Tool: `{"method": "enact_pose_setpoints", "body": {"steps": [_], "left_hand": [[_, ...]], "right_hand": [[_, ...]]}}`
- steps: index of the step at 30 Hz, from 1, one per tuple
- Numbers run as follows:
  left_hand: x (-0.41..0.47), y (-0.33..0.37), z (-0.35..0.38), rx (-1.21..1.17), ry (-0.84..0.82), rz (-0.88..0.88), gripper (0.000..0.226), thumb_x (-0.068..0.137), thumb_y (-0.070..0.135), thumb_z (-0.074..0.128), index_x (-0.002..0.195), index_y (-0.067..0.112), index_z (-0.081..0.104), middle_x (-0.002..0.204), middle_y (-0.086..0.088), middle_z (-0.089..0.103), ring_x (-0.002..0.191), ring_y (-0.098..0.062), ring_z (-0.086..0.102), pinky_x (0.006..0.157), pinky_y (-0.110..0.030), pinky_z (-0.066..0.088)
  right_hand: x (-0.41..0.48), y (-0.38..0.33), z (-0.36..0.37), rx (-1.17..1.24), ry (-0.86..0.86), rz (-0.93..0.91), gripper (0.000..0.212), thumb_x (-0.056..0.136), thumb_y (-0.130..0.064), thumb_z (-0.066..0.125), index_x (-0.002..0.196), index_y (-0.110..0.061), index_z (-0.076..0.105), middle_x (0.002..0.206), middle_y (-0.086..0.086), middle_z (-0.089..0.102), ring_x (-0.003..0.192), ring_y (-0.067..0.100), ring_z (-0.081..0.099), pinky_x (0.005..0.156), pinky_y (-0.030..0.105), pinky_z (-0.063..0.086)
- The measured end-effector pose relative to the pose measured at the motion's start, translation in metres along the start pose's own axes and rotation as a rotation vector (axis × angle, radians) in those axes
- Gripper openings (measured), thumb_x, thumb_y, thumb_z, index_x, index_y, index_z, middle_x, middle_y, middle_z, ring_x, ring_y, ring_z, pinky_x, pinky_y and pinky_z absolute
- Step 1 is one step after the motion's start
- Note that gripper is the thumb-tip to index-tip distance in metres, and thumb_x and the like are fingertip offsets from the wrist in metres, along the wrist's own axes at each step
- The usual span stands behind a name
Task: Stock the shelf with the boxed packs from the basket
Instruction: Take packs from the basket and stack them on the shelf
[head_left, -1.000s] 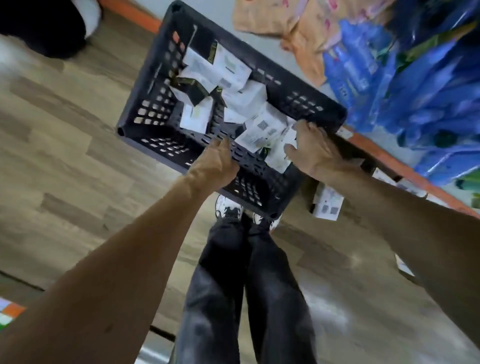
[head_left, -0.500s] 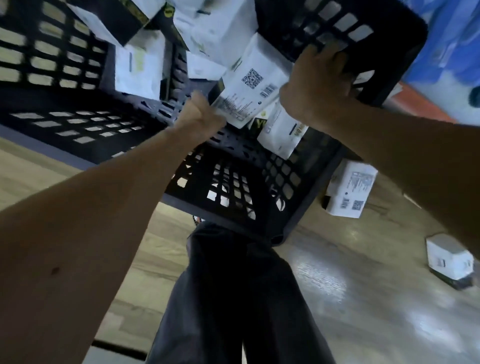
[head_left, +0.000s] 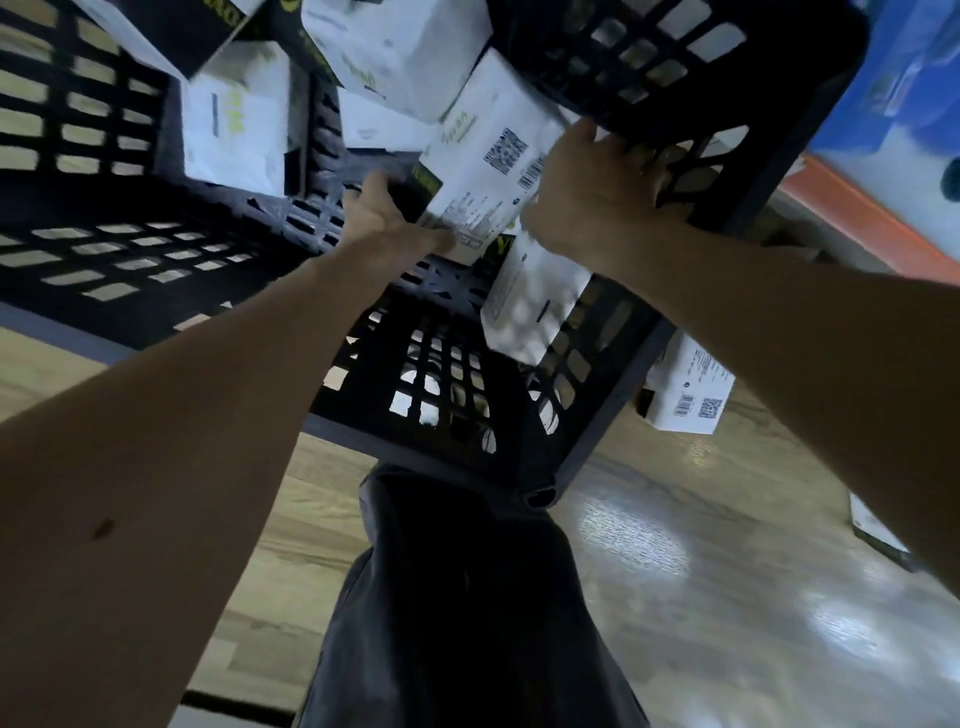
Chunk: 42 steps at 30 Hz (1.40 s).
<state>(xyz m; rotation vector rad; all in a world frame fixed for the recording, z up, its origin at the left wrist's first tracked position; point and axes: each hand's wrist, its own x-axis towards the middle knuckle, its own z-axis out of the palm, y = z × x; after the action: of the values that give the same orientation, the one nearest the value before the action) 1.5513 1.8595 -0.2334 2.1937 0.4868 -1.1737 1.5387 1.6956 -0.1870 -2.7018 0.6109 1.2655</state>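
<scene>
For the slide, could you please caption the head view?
Both hands, left and right, reach into the black basket around a white boxed pack.

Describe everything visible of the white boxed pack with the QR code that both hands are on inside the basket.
The boxed pack is a white carton with a QR code, a barcode and fine print on its upper face, and a dark end panel with yellow-green lettering. It lies tilted over other white packs inside the black lattice basket. The left hand holds its dark end; the right hand covers its far corner, fingers reaching toward the basket wall. Whether that hand's grip closes on it cannot be told.
</scene>
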Motion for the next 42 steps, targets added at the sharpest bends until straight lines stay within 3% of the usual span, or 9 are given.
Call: {"method": "enact_pose_setpoints", "body": {"steps": [5,9,13,15,18,21,30,38,42], "left_hand": [[-0.02,0.002,-0.003,-0.024,-0.046,0.026,0.058,0.071,0.035,0.081,0.112,0.021,0.042,0.086,0.011,0.048,0.074,-0.002,0.046,0.054,-0.017,0.037],[-0.036,0.0,-0.014,-0.043,-0.042,0.025,0.061,0.071,0.034,0.081,0.118,0.019,0.044,0.09,0.009,0.053,0.073,-0.002,0.049,0.048,-0.013,0.04],[-0.046,-0.005,-0.033,0.028,-0.046,0.007,0.062,0.066,0.045,0.078,0.116,0.016,0.053,0.099,-0.001,0.062,0.084,-0.014,0.06,0.063,-0.024,0.05],[-0.054,-0.006,-0.041,0.059,-0.048,0.003,0.051,0.068,0.045,0.075,0.105,0.014,0.059,0.089,-0.001,0.066,0.073,-0.011,0.06,0.054,-0.021,0.046],[-0.07,-0.004,-0.054,0.063,0.002,-0.018,0.037,0.076,0.038,0.073,0.1,0.013,0.058,0.091,-0.002,0.068,0.074,-0.012,0.059,0.056,-0.022,0.046],[-0.092,0.001,-0.069,0.094,0.05,-0.039,0.059,0.075,0.043,0.071,0.118,0.013,0.045,0.105,-0.005,0.058,0.079,-0.013,0.053,0.055,-0.026,0.041],[-0.205,0.058,-0.14,0.052,0.121,0.09,0.048,0.073,0.04,0.072,0.097,0.016,0.038,0.077,0.004,0.045,0.06,-0.005,0.04,0.043,-0.02,0.032],[-0.356,0.149,-0.238,0.086,0.245,0.241,0.068,0.059,0.043,0.073,0.113,0.006,0.051,0.099,-0.01,0.059,0.095,-0.029,0.061,0.085,-0.039,0.052],[-0.436,0.203,-0.284,0.183,0.281,0.309,0.064,0.066,0.039,0.073,0.115,0.006,0.05,0.106,-0.014,0.061,0.098,-0.034,0.06,0.088,-0.043,0.05]], "right_hand": [[-0.015,-0.01,0.014,0.076,-0.118,-0.022,0.067,0.085,-0.018,0.066,0.137,0.0,0.028,0.138,0.021,0.033,0.127,0.042,0.037,0.104,0.05,0.034],[-0.022,-0.018,0.019,0.067,-0.189,0.062,0.072,0.087,-0.024,0.059,0.14,0.006,0.021,0.141,0.031,0.032,0.131,0.046,0.032,0.109,0.05,0.03],[-0.033,-0.023,0.017,0.103,-0.172,0.063,0.059,0.089,-0.019,0.056,0.133,0.003,0.025,0.136,0.03,0.035,0.128,0.046,0.031,0.106,0.047,0.026],[-0.042,-0.024,0.017,0.168,-0.165,0.059,0.066,0.086,-0.016,0.062,0.135,-0.001,0.02,0.139,0.029,0.028,0.129,0.046,0.029,0.108,0.05,0.025],[-0.056,-0.023,0.024,0.328,-0.187,0.023,0.083,0.081,-0.009,0.073,0.139,-0.003,0.014,0.143,0.026,0.018,0.124,0.043,0.039,0.092,0.04,0.041],[-0.079,-0.016,0.024,0.411,-0.136,0.013,0.086,0.074,-0.009,0.08,0.137,-0.006,0.021,0.144,0.025,0.016,0.124,0.043,0.037,0.098,0.044,0.044],[-0.161,0.031,-0.107,0.693,0.058,0.036,0.088,0.072,-0.016,0.081,0.136,-0.006,0.021,0.135,0.02,0.032,0.121,0.038,0.043,0.092,0.037,0.043],[-0.289,0.047,-0.255,0.59,0.265,-0.086,0.069,0.076,-0.01,0.073,0.129,-0.005,0.028,0.126,0.02,0.038,0.114,0.038,0.046,0.078,0.034,0.035],[-0.366,0.058,-0.327,0.463,0.375,-0.185,0.069,0.077,-0.012,0.072,0.132,-0.005,0.03,0.123,0.019,0.042,0.111,0.037,0.047,0.076,0.036,0.035]]}}
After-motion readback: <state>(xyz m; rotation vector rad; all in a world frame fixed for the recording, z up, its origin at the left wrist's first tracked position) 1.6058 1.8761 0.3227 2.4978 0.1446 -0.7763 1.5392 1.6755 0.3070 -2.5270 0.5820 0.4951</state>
